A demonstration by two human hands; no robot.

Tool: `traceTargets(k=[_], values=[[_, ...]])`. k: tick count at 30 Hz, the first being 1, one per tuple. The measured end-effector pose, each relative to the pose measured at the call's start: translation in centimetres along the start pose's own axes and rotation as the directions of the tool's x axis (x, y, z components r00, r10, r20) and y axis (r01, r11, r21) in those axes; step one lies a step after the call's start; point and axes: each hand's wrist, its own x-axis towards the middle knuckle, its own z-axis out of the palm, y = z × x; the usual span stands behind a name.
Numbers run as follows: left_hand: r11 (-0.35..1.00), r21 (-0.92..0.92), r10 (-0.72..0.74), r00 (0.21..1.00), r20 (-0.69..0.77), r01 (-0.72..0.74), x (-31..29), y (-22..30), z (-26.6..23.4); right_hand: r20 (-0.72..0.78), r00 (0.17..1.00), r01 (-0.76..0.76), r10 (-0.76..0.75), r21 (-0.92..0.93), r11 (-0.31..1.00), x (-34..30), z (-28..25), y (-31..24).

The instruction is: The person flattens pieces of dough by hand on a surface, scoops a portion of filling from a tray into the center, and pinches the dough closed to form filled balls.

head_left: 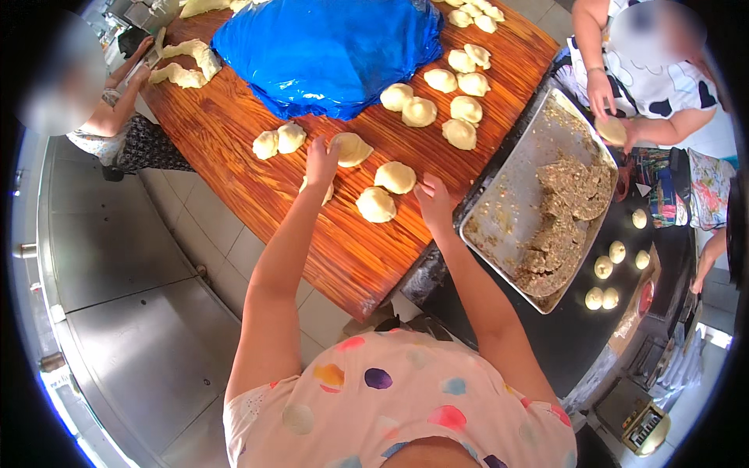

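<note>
Pale pieces of dough lie in small groups on the wooden table. My left hand (pixel 321 161) is over the table, its fingers stretched out at the left edge of a flattened dough piece (pixel 353 150). Another dough piece (pixel 326 192) is partly covered by my left wrist. To the right, two dough pieces (pixel 395 178) sit touching each other between my hands. My right hand (pixel 434 201) is just right of this pair, fingers apart, with nothing in it.
Blue plastic sheeting (pixel 328 54) covers a large mound on the wooden table (pixel 226 117). A metal tray (pixel 507 210) of crumbly filling stands right. Beyond it a person holds a dough piece (pixel 611 130). Filled dough balls (pixel 603 267) lie on the dark surface. Another person handles dough strips (pixel 187 66) at left.
</note>
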Motion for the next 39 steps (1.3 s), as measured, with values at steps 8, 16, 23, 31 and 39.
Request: traceTargets(k=[8,16,23,31,39], values=[[0.926,-0.021,-0.311,0.790,0.529,0.378,3.4,1.2,-0.1,0.295,0.813,-0.513,0.503,-0.049,0.857,5.5,3.3,-2.3],[0.897,-0.377,-0.060,0.908,0.414,0.231,-4.1,2.5,0.6,0.082,0.987,-0.136,0.137,-0.018,0.991,1.3,4.3,-2.8],[0.442,-0.665,0.170,0.672,0.721,0.601,-9.1,10.6,-1.6,0.109,0.937,-0.318,0.333,0.663,0.677,-8.9,-10.9,-4.2],[0.433,-0.023,0.334,-0.137,0.932,0.901,-30.0,16.9,13.2,-0.322,0.688,-0.460,0.651,0.501,0.733,-30.6,-30.1,7.1],[0.729,-0.329,0.610,0.352,0.710,-0.600,-35.3,16.1,20.1,-0.885,0.386,-0.699,0.259,-0.097,0.708,-34.0,-36.2,19.7]])
